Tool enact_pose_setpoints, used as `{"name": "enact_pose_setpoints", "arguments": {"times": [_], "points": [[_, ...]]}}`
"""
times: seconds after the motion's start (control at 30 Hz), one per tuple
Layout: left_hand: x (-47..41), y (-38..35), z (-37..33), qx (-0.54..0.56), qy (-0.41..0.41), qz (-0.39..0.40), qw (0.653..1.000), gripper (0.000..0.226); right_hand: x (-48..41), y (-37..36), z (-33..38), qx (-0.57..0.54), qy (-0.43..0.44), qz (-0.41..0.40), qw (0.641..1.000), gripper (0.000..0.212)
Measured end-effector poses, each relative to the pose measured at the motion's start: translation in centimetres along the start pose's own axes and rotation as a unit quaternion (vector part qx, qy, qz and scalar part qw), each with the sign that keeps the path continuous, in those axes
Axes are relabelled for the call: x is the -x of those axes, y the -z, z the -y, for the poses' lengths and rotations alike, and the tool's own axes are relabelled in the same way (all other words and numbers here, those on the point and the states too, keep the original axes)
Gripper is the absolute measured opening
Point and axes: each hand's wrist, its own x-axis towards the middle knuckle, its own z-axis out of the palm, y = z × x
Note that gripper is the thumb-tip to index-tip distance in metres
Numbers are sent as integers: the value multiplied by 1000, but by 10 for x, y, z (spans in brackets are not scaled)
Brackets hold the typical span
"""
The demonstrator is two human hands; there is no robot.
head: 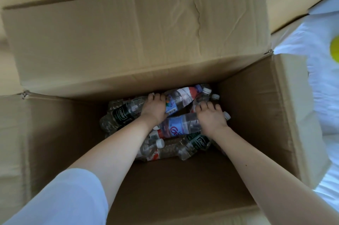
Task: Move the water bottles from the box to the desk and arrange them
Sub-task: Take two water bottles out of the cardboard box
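— Where are the water bottles?

— All in the bottom of the cardboard box, lying on their sides in a heap toward its far wall. None is lifted clear of the pile.

— And your hands?

— Both are down in the heap, palms down. My left hand sits between a green-labelled bottle on its left and a barcode-labelled bottle on its right. Its fingers bend down over the far side. I cannot tell which of the two they are closing on, or whether they have closed at all.

— The right?

— My right hand lies across the cap end of a purple-labelled bottle, whose white cap pokes out just right of my hand. My fingers are spread and reach onto a clear bottle beyond. Grasping or only pressing, I cannot tell.

— Anything else?

— The box's far flap is folded open, white cloth lies to the right of the box, and my white sleeve shows near left.
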Motion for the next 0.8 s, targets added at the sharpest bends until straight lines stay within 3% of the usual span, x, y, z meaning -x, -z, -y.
{"name": "enact_pose_setpoints", "arguments": {"times": [0.13,0.23,0.53,0.7,0.8], "points": [[-2,7,-8,-26,-8,30,999,66,7,2,-6,-17,2,35,999,91],[2,8,-12,-45,-15,34,998,64,15,6,-12,-32,16,23,999,84],[12,10,-12,33,2,19,999,63,40,15,-3,-54,38,-3,998,80],[15,-5,-18,47,28,30,998,73,39,9,-4,-47,23,14,999,78],[13,-9,-21,1,31,19,999,77,37,7,-7,-39,20,22,999,83]]}}
